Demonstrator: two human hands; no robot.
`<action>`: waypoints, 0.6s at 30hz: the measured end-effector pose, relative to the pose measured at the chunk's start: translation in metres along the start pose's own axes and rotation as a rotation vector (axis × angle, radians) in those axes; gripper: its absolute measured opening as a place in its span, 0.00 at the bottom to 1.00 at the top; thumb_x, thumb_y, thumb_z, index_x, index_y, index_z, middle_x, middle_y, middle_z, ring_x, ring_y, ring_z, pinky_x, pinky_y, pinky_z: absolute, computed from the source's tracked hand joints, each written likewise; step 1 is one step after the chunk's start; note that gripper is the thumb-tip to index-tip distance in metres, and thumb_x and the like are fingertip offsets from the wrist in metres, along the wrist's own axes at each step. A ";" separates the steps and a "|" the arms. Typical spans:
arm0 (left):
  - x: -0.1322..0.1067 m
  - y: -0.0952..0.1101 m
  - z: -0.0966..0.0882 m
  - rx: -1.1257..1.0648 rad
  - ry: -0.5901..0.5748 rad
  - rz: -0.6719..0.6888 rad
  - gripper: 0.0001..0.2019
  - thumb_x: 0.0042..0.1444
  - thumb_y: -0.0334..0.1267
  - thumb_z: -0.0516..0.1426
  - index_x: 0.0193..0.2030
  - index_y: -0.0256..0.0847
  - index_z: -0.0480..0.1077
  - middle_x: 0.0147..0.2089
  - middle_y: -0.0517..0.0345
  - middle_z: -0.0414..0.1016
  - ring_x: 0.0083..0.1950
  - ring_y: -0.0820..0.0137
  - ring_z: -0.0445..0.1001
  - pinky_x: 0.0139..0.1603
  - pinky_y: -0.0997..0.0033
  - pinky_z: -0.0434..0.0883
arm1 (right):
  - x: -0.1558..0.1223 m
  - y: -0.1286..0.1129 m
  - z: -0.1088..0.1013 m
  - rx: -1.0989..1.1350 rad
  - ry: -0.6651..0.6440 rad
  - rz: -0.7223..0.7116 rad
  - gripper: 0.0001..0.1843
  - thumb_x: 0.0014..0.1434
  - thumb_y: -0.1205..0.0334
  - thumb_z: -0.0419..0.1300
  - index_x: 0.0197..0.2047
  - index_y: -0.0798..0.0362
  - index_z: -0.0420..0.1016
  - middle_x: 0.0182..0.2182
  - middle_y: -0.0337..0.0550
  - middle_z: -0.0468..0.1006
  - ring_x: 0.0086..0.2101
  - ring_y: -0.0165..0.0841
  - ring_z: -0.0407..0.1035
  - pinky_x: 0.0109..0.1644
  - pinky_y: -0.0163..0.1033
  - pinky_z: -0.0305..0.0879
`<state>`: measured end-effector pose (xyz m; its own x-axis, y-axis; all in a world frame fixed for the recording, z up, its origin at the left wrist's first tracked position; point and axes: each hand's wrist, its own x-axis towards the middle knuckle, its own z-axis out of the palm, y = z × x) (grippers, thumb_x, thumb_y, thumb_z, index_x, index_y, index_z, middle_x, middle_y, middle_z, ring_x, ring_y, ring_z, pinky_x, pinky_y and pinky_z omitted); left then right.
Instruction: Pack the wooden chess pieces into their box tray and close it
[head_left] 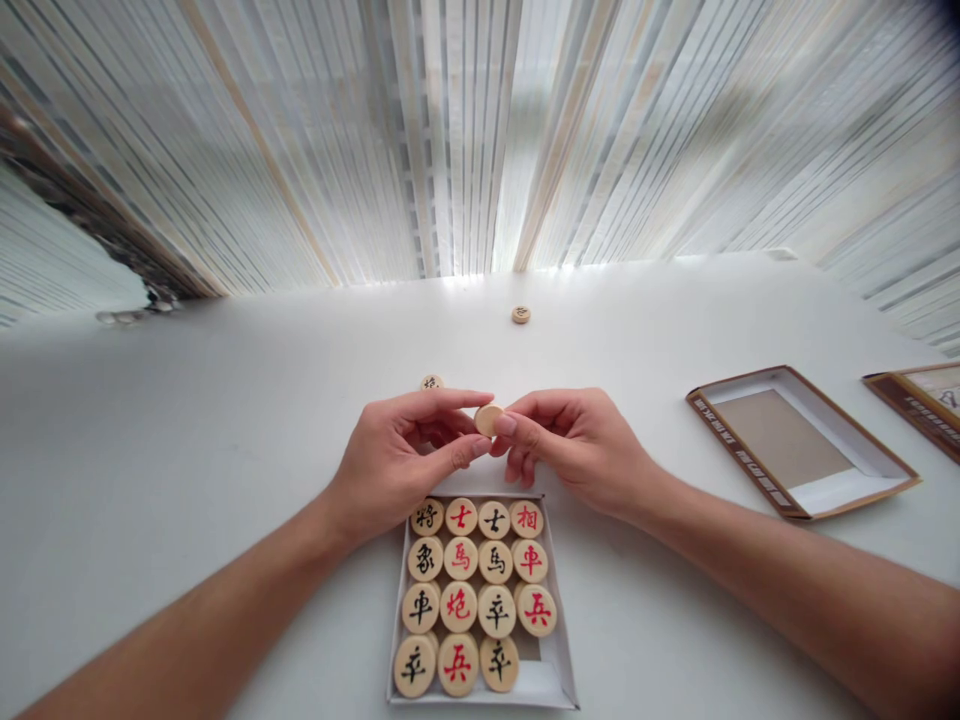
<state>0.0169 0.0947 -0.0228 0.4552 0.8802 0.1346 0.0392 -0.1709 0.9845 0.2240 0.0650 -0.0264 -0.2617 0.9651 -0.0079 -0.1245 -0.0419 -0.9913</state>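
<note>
Both my hands meet above the far end of a white tray (561, 668) packed with several round wooden chess pieces marked in red and black. My left hand (401, 455) and my right hand (574, 445) each pinch the same plain-faced wooden piece (488, 419) between thumb and fingers. The tray's near right corner has an open slot.
One loose wooden piece (432, 383) lies just beyond my left hand, another loose piece (521, 315) farther back on the white table. An open brown-edged box (801, 440) lies at the right, with its lid (924, 400) at the right edge. Striped curtains hang behind.
</note>
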 end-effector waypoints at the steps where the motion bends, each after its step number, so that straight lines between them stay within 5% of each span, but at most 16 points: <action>1: 0.000 0.000 0.000 -0.004 -0.008 -0.006 0.18 0.56 0.34 0.71 0.54 0.39 0.82 0.35 0.55 0.86 0.35 0.69 0.84 0.38 0.74 0.81 | 0.000 0.000 0.000 -0.001 -0.013 0.010 0.21 0.57 0.44 0.74 0.34 0.56 0.85 0.27 0.43 0.82 0.24 0.29 0.75 0.27 0.33 0.73; 18: -0.005 -0.003 0.000 0.161 -0.075 0.051 0.14 0.60 0.37 0.69 0.52 0.39 0.83 0.43 0.48 0.87 0.40 0.64 0.85 0.37 0.70 0.80 | -0.001 0.001 0.001 -0.088 -0.028 0.087 0.19 0.53 0.50 0.77 0.29 0.54 0.76 0.21 0.35 0.75 0.23 0.27 0.67 0.26 0.33 0.63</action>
<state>0.0148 0.0906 -0.0270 0.5249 0.8342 0.1692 0.1540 -0.2885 0.9450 0.2234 0.0637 -0.0273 -0.2944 0.9512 -0.0921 -0.0155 -0.1011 -0.9948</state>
